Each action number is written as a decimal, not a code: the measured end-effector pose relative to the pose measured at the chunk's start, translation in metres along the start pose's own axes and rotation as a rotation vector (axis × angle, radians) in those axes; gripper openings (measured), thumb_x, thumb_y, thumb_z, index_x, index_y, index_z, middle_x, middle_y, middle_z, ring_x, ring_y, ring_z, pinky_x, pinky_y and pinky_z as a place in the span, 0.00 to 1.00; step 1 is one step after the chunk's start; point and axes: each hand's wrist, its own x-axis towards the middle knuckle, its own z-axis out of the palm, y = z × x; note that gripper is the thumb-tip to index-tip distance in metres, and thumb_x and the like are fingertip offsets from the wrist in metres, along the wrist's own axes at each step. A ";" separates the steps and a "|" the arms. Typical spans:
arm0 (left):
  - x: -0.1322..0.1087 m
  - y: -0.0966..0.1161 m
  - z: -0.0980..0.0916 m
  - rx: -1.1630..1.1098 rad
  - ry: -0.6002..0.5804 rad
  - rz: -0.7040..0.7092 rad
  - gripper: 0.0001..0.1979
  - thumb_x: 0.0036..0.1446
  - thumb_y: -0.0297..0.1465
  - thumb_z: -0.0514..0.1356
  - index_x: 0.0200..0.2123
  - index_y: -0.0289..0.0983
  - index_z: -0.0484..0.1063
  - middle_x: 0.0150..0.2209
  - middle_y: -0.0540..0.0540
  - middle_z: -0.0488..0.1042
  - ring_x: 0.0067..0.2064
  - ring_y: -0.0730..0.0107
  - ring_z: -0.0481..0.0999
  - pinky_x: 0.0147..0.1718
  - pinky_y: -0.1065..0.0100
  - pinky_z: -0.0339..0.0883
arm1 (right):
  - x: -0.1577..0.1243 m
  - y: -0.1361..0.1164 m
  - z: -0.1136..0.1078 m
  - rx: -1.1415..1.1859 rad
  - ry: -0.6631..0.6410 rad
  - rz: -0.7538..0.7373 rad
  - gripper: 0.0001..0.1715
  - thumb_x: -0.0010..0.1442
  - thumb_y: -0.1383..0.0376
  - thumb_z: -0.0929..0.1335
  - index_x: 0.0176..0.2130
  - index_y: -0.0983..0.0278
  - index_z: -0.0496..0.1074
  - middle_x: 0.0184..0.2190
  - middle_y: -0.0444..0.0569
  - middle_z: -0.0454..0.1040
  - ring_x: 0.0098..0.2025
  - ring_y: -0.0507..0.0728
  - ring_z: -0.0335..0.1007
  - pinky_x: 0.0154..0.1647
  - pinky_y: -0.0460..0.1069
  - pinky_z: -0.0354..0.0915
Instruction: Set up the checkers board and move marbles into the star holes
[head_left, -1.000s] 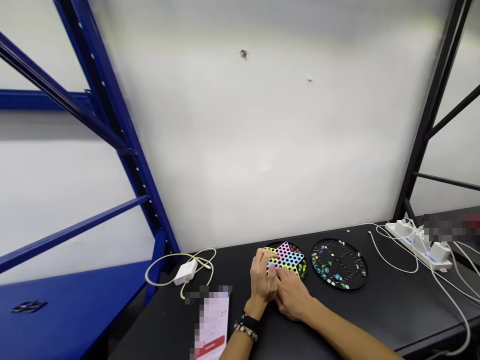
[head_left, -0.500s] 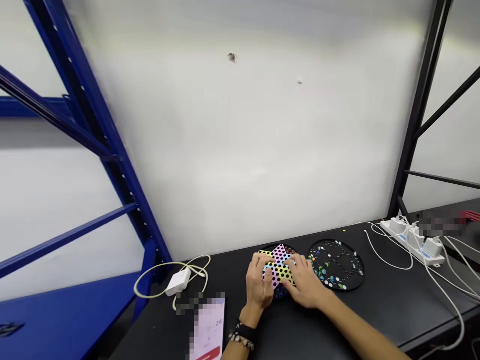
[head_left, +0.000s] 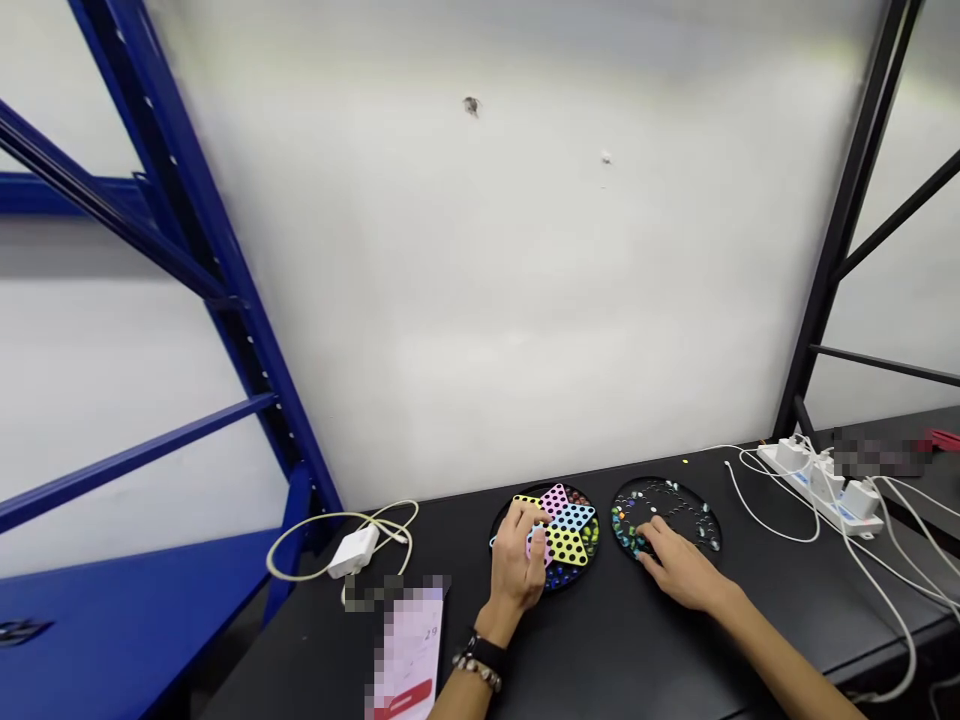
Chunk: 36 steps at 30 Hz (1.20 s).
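Observation:
A round black Chinese checkers board (head_left: 593, 510) carries a star of yellow, pink and blue sections full of black holes. Glass marbles show around the star under its points. My left hand (head_left: 517, 560) rests on the star's left side, its fingers bent over the surface. To the right lies a round black tray (head_left: 679, 510) with grooves and loose marbles (head_left: 622, 525), mostly along its left side. Over the tray's lower left part is my right hand (head_left: 679, 565), thumb and index finger apart, tips down among the marbles. Whether they touch one is too small to tell.
A phone (head_left: 412, 650) lies near the front left. Behind it is a white charger (head_left: 354, 552) with a looped cable. A power strip (head_left: 821, 490) with plugs and white cables stands at the right. A white wall (head_left: 510, 300) backs the black table (head_left: 592, 660).
My right hand has left the star and moved right onto the marble tray. My left hand has stayed on the star, which now lies flatter with its round base showing more.

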 end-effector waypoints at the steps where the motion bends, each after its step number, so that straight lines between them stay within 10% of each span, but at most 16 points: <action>1: 0.000 0.000 0.000 0.001 -0.001 -0.002 0.16 0.66 0.36 0.43 0.35 0.39 0.69 0.37 0.44 0.68 0.39 0.62 0.71 0.38 0.62 0.67 | 0.002 -0.002 0.004 -0.011 0.001 -0.024 0.12 0.66 0.61 0.60 0.47 0.59 0.68 0.44 0.49 0.68 0.39 0.56 0.73 0.41 0.50 0.66; 14: 0.002 0.003 -0.001 0.004 -0.049 -0.023 0.17 0.66 0.36 0.43 0.34 0.40 0.69 0.36 0.45 0.70 0.39 0.62 0.71 0.38 0.63 0.66 | 0.004 -0.020 0.028 -0.234 0.135 -0.099 0.12 0.69 0.60 0.57 0.43 0.62 0.65 0.41 0.51 0.70 0.35 0.56 0.71 0.34 0.49 0.63; 36: 0.003 0.005 -0.003 0.004 -0.063 -0.022 0.16 0.66 0.35 0.44 0.33 0.39 0.69 0.36 0.45 0.69 0.38 0.63 0.70 0.38 0.63 0.65 | 0.023 -0.025 0.014 -0.275 -0.063 0.008 0.30 0.72 0.55 0.54 0.30 0.62 0.75 0.32 0.53 0.78 0.36 0.60 0.76 0.36 0.48 0.61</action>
